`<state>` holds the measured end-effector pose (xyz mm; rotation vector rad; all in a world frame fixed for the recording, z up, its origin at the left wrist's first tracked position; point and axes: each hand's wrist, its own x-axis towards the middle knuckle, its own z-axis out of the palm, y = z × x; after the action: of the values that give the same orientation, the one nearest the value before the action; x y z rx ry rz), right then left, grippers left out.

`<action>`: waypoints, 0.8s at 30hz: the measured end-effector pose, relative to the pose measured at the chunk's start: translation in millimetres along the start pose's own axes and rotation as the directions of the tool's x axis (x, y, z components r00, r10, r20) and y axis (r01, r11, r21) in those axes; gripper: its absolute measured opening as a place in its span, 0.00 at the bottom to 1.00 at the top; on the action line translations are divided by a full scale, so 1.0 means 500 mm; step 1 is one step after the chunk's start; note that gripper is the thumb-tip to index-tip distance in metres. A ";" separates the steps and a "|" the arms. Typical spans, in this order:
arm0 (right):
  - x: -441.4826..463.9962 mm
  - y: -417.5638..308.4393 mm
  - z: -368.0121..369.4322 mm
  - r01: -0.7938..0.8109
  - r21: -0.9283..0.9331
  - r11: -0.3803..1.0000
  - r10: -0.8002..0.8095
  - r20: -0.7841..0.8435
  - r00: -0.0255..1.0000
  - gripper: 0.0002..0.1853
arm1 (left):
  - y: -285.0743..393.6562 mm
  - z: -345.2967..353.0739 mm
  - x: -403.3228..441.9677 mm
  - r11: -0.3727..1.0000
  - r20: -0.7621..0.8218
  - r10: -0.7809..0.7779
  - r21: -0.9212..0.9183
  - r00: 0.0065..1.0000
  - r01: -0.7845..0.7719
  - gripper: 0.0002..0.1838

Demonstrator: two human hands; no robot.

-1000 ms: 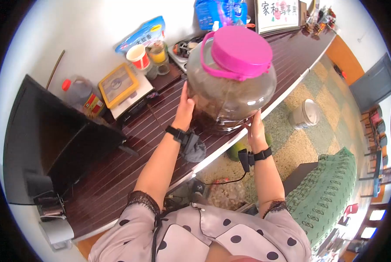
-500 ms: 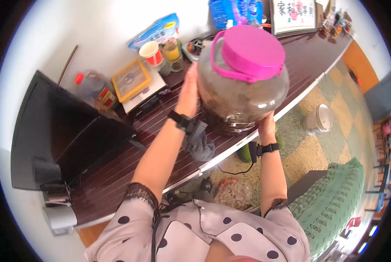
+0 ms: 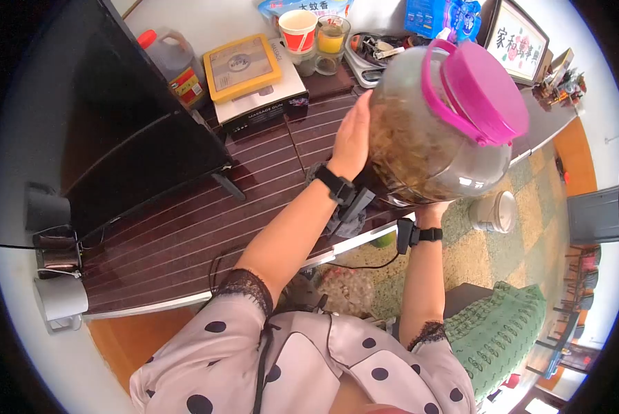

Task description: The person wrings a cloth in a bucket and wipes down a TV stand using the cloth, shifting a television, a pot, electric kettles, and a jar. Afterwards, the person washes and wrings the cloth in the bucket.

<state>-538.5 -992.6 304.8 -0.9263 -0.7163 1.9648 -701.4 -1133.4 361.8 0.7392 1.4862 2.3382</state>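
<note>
A big clear jar [image 3: 420,138] with a pink screw lid [image 3: 489,93] and pink carry handle leans to the right over the desk edge. Brownish leafy-looking matter and dark liquid show inside it. My left hand [image 3: 353,141] presses flat along the jar's left side. Beneath the jar's lower right, my right hand [image 3: 433,210] supports it, with most of its fingers hidden. A grey cloth [image 3: 347,224] lies on the desk below my left wrist, partly covered by it.
A dark striped desk [image 3: 185,214] holds a black monitor [image 3: 123,103], a massage gun box [image 3: 264,103] under a yellow-framed case [image 3: 242,65], a sauce jug [image 3: 178,69], a paper cup [image 3: 297,31] and a kitchen scale [image 3: 366,65]. A white bucket [image 3: 494,212] stands on the floor.
The jar has tipped further right, its lid now slanting, and both hands have moved with it. The camera view has shifted, showing more of the box and scale.
</note>
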 end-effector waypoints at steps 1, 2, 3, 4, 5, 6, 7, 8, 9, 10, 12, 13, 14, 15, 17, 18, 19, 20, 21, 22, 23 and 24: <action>0.008 0.015 -0.011 -0.061 -0.010 0.998 0.062 0.042 0.997 0.23 | 0.009 -0.014 -0.012 1.000 -0.053 -0.010 0.011 0.999 0.010 0.30; 0.011 0.031 -0.004 -0.064 -0.007 0.998 0.064 0.040 0.997 0.23 | 0.018 -0.033 -0.024 1.000 -0.105 -0.016 0.022 0.994 0.019 0.30; 0.015 0.053 0.007 -0.073 -0.021 0.997 0.074 0.033 0.997 0.22 | 0.026 -0.053 -0.029 0.999 -0.150 0.013 0.049 0.989 -0.006 0.30; 0.009 0.070 0.018 -0.085 -0.037 0.996 0.086 0.026 0.996 0.22 | 0.043 -0.072 -0.034 1.000 -0.156 -0.021 -0.017 0.988 0.018 0.31; -0.006 0.077 0.031 -0.087 -0.220 0.972 0.110 0.091 0.990 0.21 | 0.045 -0.100 -0.039 0.999 -0.162 -0.035 -0.043 0.986 0.028 0.32; -0.019 0.090 0.052 -0.146 -0.158 0.977 0.168 0.141 0.976 0.22 | 0.047 -0.129 -0.045 0.997 -0.169 -0.048 -0.069 0.984 0.037 0.33; -0.008 0.119 0.055 -0.182 -0.095 0.979 0.196 0.177 0.964 0.23 | 0.064 -0.149 -0.049 0.991 -0.194 -0.078 -0.126 0.978 0.054 0.34; -0.013 0.139 0.077 -0.219 -0.035 0.975 0.221 0.214 0.951 0.23 | 0.086 -0.164 -0.054 0.980 -0.217 -0.110 -0.185 0.970 0.070 0.35; -0.019 0.154 0.096 -0.236 -0.019 0.971 0.236 0.175 0.956 0.25 | 0.108 -0.178 -0.059 0.980 -0.246 -0.128 -0.180 0.961 0.084 0.37; -0.024 0.171 0.103 -0.241 -0.023 0.970 0.241 0.178 0.954 0.25 | 0.122 -0.193 -0.064 0.981 -0.252 -0.126 -0.179 0.960 0.082 0.37; -0.033 0.202 0.119 -0.156 -0.149 0.977 0.193 0.280 0.941 0.27 | 0.145 -0.221 -0.069 0.976 -0.268 -0.136 -0.201 0.954 0.083 0.38; -0.044 0.210 0.128 -0.106 -0.183 0.977 0.156 0.287 0.945 0.28 | 0.148 -0.234 -0.071 0.978 -0.250 -0.128 -0.195 0.960 0.079 0.39; -0.049 0.214 0.133 -0.106 -0.185 0.977 0.158 0.290 0.944 0.28 | 0.143 -0.248 -0.075 0.978 -0.252 -0.126 -0.195 0.959 0.077 0.39; -0.055 0.216 0.137 -0.144 -0.140 0.980 0.180 0.298 0.937 0.29 | 0.133 -0.262 -0.080 0.978 -0.295 -0.165 -0.170 0.941 0.118 0.39; -0.055 0.220 0.138 -0.178 -0.097 0.979 0.200 0.304 0.932 0.29 | 0.153 -0.245 -0.102 0.975 -0.335 -0.206 -0.150 0.919 0.163 0.39; -0.052 0.221 0.136 -0.166 -0.105 0.981 0.191 0.314 0.930 0.29 | 0.201 -0.198 -0.137 0.987 -0.299 -0.157 -0.061 0.941 0.146 0.40; -0.048 0.222 0.134 -0.153 -0.111 0.982 0.182 0.325 0.928 0.30 | 0.191 -0.208 -0.165 0.982 -0.256 -0.177 0.018 0.950 0.188 0.42; -0.046 0.222 0.131 -0.156 -0.108 0.982 0.183 0.318 0.930 0.30 | 0.181 -0.219 -0.192 0.970 -0.212 -0.197 0.102 0.957 0.222 0.44; -0.043 0.223 0.129 -0.159 -0.129 0.979 0.192 0.305 0.933 0.30 | 0.172 -0.229 -0.220 0.951 -0.168 -0.216 0.186 0.962 0.246 0.46; -0.043 0.225 0.129 -0.163 -0.150 0.975 0.201 0.291 0.936 0.31 | 0.157 -0.244 -0.255 0.886 -0.151 -0.270 0.349 0.951 0.307 0.48; -0.045 0.223 0.131 -0.168 -0.164 0.972 0.209 0.282 0.936 0.32 | 0.133 -0.248 -0.276 0.868 -0.148 -0.268 0.391 0.952 0.306 0.52; -0.052 0.227 0.128 -0.167 -0.159 0.973 0.206 0.275 0.939 0.32 | 0.108 -0.246 -0.290 0.852 -0.143 -0.262 0.431 0.954 0.298 0.57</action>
<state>-630.3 -1080.0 264.4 -0.8162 -0.9656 2.2743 -646.3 -1320.2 328.6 0.4833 2.0514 1.8434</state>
